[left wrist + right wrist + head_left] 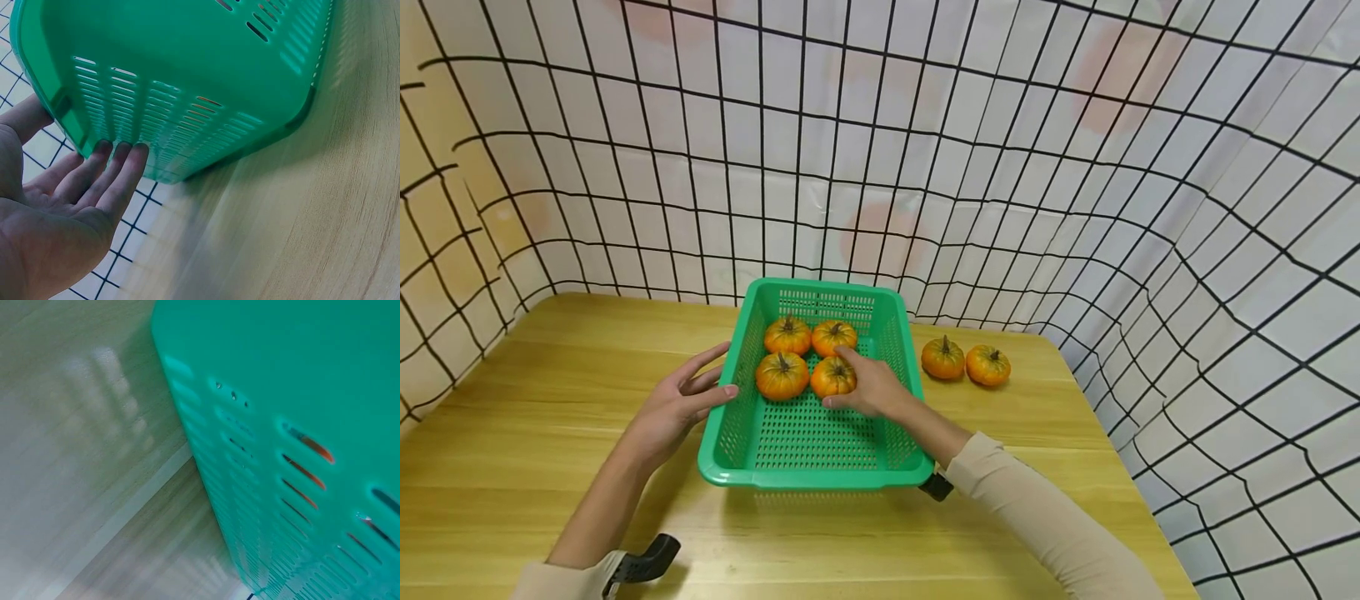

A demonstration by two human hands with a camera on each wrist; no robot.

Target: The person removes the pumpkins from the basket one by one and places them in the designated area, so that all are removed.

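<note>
Pumpkin (pixel 833 377), squat, orange and ribbed, with a greenish top, is pinched between the thumb and fingers of the right hand (pixel 876 389), inside the green basket (pixel 820 478). Three similar pumpkins (pixel 782 377) are grouped close by on the slotted floor. The left rim of the smooth basket is held by the left hand (pixel 679 407), thumb over the edge, slightly spread fingers against the outer wall. Two more pumpkins (pixel 988 366) are seen on the wood-grained table (pixel 1052 475), to the basket's right. Black wire mesh (pixel 762 108) is backed by pale sheeting (pixel 783 71). In the right wrist view, the right hand is hidden by the basket's wall.
</note>
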